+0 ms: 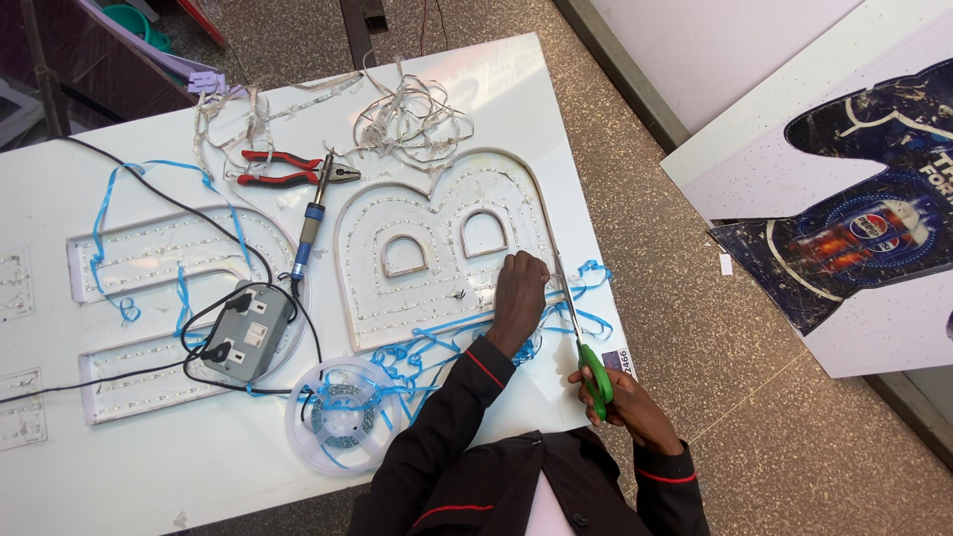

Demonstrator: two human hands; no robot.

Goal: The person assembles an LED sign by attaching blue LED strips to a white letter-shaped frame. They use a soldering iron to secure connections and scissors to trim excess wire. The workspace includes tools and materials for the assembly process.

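My left hand [520,298] presses down on a strip of small lights inside a large white channel letter with two rounded holes [437,248], near its right edge. My right hand [627,405] grips green-handled scissors [581,333] whose long blades reach up along the letter's right side toward my left fingertips. Blue plastic ribbon scraps [437,347] lie tangled under my left forearm. Both sleeves are black with a red stripe.
A white table [149,467] holds a reel of light strip [342,412], a grey socket box [248,342] with black cables, a blue-handled soldering iron [310,223], red pliers [283,167], tangled wire [412,119] and another channel letter [159,298]. A printed board [864,228] lies on the floor at right.
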